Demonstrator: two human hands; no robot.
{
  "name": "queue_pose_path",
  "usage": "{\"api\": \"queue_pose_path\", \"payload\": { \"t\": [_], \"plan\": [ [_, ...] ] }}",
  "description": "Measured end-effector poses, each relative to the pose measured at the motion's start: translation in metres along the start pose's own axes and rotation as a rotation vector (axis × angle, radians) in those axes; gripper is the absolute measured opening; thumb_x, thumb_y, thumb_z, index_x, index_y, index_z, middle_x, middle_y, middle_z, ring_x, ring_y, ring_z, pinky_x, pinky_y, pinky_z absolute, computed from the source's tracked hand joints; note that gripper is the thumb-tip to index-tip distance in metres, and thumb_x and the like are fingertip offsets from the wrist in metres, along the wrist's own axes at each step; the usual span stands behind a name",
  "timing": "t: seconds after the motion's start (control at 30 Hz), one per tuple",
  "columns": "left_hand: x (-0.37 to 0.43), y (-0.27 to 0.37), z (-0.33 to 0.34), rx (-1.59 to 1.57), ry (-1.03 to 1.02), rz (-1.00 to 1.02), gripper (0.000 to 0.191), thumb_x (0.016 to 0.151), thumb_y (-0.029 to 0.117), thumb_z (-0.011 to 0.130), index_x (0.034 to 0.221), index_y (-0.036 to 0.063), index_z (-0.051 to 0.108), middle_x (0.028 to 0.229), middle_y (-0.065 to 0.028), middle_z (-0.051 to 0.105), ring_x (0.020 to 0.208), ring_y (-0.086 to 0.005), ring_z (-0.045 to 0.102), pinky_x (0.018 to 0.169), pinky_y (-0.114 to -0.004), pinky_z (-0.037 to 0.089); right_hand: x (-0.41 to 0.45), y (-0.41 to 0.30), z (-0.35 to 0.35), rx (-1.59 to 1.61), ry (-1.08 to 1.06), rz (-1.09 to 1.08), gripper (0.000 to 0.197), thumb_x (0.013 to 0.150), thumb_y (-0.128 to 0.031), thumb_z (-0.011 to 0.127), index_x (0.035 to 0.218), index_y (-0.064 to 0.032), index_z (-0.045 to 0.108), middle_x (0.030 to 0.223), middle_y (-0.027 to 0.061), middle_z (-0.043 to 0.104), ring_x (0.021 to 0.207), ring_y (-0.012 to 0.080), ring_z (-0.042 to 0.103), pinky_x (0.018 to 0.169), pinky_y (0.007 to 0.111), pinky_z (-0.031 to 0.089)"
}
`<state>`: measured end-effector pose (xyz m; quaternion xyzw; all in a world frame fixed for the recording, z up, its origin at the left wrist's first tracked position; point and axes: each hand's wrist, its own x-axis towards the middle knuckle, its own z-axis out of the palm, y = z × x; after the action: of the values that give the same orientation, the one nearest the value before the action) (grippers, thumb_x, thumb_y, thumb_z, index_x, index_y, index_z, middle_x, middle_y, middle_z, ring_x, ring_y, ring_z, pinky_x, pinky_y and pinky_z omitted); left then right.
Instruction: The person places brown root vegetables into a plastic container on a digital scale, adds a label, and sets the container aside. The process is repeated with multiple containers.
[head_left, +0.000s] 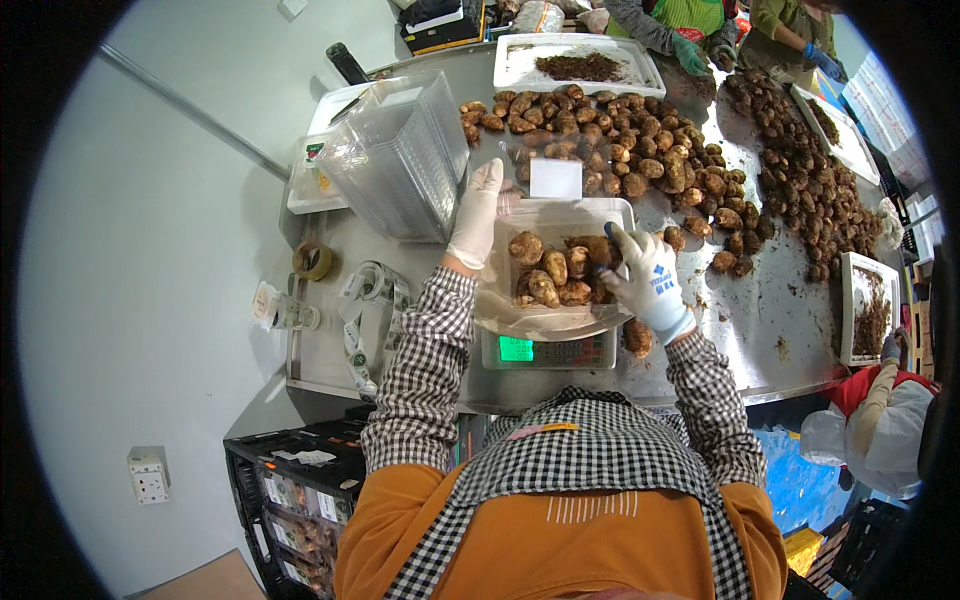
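A clear plastic clamshell container (499, 266) with several brown taro corms (555, 266) stands on a digital scale (551, 352) with a lit green display. My left hand (478, 217), in a thin white glove, is at the container's upper left edge, by its raised clear lid, which bears a white label (556, 178). My right hand (645, 274), in a white work glove with blue fingertips, reaches over the container's right side and touches a corm there. Whether its fingers are closed on that corm I cannot tell. One loose corm (638, 337) lies right of the scale.
A stack of clear containers (397, 157) stands at the left, near a tape roll (312, 259) and a label roll (371, 289). Heaped corms (645, 142) cover the table's back; a darker heap (810, 187) lies to the right. White trays (652, 71) hold debris. Co-workers stand around the table.
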<state>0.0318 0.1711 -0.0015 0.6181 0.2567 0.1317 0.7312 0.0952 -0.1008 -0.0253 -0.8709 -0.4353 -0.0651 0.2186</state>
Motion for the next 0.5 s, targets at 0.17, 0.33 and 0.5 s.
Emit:
{"api": "queue_pose_path", "payload": {
  "t": [0.17,0.33,0.5],
  "plan": [
    [-0.029,0.018,0.007,0.207,0.03,0.417,0.048,0.098,0.019,0.061,0.141,0.0049,0.046,0.114,-0.0057,0.062,0.101,-0.013,0.061,0.09,-0.027,0.05,0.026,-0.017,-0.019,0.207,0.124,-0.076,0.065,0.076,-0.023,0.072,0.135,-0.0058,0.05,0.118,0.0163,0.058,0.111,0.0338,0.054,0.098,0.047,0.038],
    [-0.045,0.023,0.018,0.455,0.062,0.644,0.033,0.091,0.016,0.068,0.122,0.0069,0.063,0.11,-0.0071,0.068,0.098,-0.0188,0.064,0.086,-0.03,0.052,0.044,-0.036,0.009,-0.089,0.051,-0.178,0.059,0.081,-0.028,0.069,0.134,-0.006,0.053,0.119,0.015,0.06,0.107,0.0321,0.056,0.093,0.046,0.042],
    [-0.085,0.019,0.01,0.76,0.056,0.738,0.026,0.09,0.011,0.068,0.115,0.0058,0.066,0.108,-0.0081,0.067,0.099,-0.0176,0.063,0.087,-0.027,0.051,0.021,-0.04,-0.013,0.165,0.25,-0.094,0.028,0.086,-0.018,0.065,0.107,-0.0005,0.065,0.104,0.0143,0.065,0.093,0.0309,0.06,0.084,0.042,0.048]
  ]
}}
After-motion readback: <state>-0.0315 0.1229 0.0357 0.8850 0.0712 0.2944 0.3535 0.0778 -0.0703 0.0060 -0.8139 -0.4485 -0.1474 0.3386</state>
